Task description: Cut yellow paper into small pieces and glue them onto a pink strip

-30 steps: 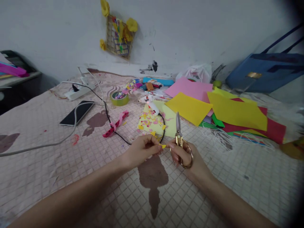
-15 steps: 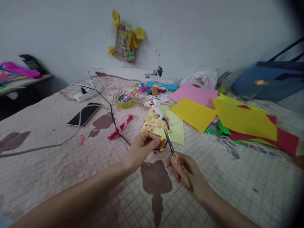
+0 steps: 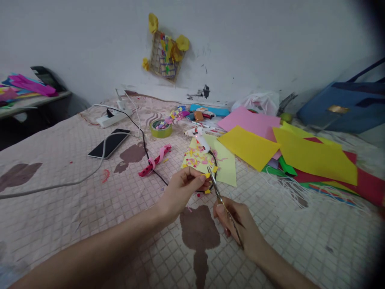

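Between the thumb and fingertips of my left hand (image 3: pixel 186 190) is a small yellow piece of paper (image 3: pixel 207 176). My right hand (image 3: pixel 237 224) is wrapped round the handles of a pair of scissors (image 3: pixel 217 190), whose blades point up and away beside the yellow piece. Just beyond both hands lies a pale yellow sheet (image 3: pixel 227 168), strewn with tiny pink, red and yellow paper bits (image 3: pixel 197 155). A white glue gun (image 3: pixel 202 141) rests on that sheet, its black cord running under the scissors and my left fingertips.
Coloured sheets (image 3: pixel 249 146) and white string (image 3: pixel 288 190) spread out on the right. To the left are a phone (image 3: pixel 110 143), a pink strip (image 3: pixel 155 160), a roll of tape (image 3: pixel 161 129) and a power strip (image 3: pixel 112 118). A blue bag (image 3: pixel 333 108) stands at the wall.
The scissor blades have come up against the yellow piece, closer together than before. A small yellow bit now shows just beyond the blades. The view has shifted slightly.
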A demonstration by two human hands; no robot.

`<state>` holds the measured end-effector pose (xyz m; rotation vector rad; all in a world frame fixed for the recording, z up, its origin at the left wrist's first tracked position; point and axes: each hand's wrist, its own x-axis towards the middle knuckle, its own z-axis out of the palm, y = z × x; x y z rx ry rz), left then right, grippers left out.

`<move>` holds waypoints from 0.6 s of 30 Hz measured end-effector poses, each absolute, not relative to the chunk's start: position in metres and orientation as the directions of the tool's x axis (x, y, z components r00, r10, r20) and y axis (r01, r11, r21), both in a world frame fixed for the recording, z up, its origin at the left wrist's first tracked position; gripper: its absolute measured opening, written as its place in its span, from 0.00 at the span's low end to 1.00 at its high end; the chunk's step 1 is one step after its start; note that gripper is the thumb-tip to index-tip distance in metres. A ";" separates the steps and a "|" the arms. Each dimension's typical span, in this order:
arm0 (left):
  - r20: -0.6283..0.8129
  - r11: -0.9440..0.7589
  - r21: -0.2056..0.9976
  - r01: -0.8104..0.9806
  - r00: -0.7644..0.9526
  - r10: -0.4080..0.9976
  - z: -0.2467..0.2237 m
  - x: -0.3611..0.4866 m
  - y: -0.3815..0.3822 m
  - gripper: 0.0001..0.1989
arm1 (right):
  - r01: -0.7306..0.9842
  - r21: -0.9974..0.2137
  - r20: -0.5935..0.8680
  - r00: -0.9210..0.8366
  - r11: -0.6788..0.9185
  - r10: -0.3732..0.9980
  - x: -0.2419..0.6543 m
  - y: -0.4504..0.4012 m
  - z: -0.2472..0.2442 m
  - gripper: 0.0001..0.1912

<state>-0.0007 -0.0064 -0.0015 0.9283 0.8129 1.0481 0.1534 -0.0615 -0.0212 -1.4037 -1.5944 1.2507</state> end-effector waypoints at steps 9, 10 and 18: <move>-0.116 0.229 0.896 -0.381 0.296 0.948 -0.001 0.000 -0.007 0.10 | 0.383 -0.924 -0.092 -0.198 -0.009 0.976 0.153 -0.060 -0.018 0.24; -0.112 0.225 0.896 -0.383 0.294 0.949 -0.001 0.000 -0.007 0.10 | 0.384 -0.923 -0.091 -0.197 -0.008 0.976 0.153 -0.059 -0.018 0.24; -0.110 0.219 0.898 -0.382 0.287 0.952 -0.002 0.001 -0.008 0.10 | 0.386 -0.923 -0.081 -0.195 0.001 0.977 0.155 -0.060 -0.023 0.21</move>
